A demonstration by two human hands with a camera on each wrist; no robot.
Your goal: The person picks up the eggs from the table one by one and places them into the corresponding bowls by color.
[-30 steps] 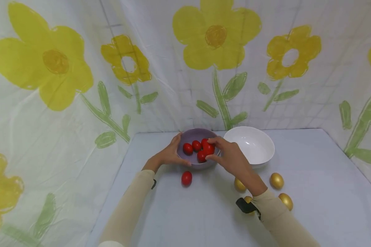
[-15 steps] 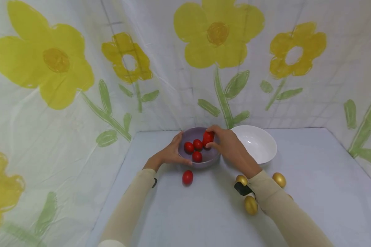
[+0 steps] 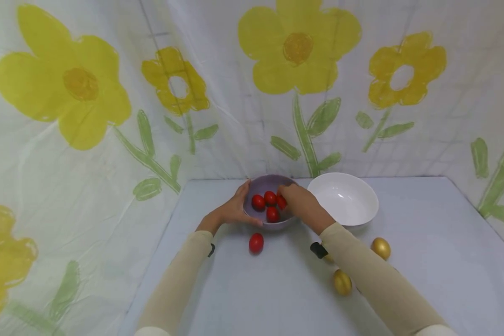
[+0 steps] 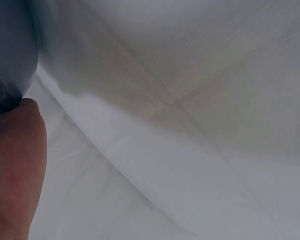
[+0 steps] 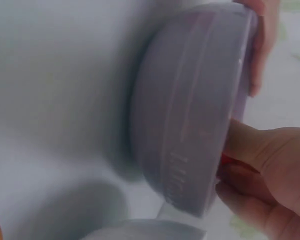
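Nearest, at the bottom edge, two cream sleeves [image 3: 180, 280], slanting inward over the pale desk [image 3: 243, 298], with a dark wrist device [image 3: 318, 250] by the right cuff and a smaller dark edge below the left one. Along the inner side of the right sleeve, a golden egg [image 3: 342, 282]; past the outer side, another golden egg [image 3: 381, 248]; beneath the dark wrist device, only a sliver of gold, mostly hidden.

Farther on and to the left, a lone red egg [image 3: 256, 243] on the desk, in front of the purple bowl [image 3: 269, 182] and apart from it.

Beyond that, upright on the desk, the purple bowl itself. Around its left side, the left hand [image 3: 235, 208], clamped on the wall, thumb along the near rim, fingers at the far edge. Inside, close together, three red eggs [image 3: 270, 198]. Over the right rim, the right hand [image 3: 301, 201], dipped into the bowl, thumb and fingers pinching a fourth red egg [image 3: 282, 201], partly covered. In the right wrist view, raised lettering [image 5: 179, 172] on the outer wall, too blurred to read.

Just right of the purple bowl, a white bowl [image 3: 353, 205], upright and glossy; any contact between the two bowls hidden by the right hand.

Farthest, behind the desk, a creased whitish backdrop [image 3: 235, 158] with large yellow flowers [image 3: 298, 49] and green stems.
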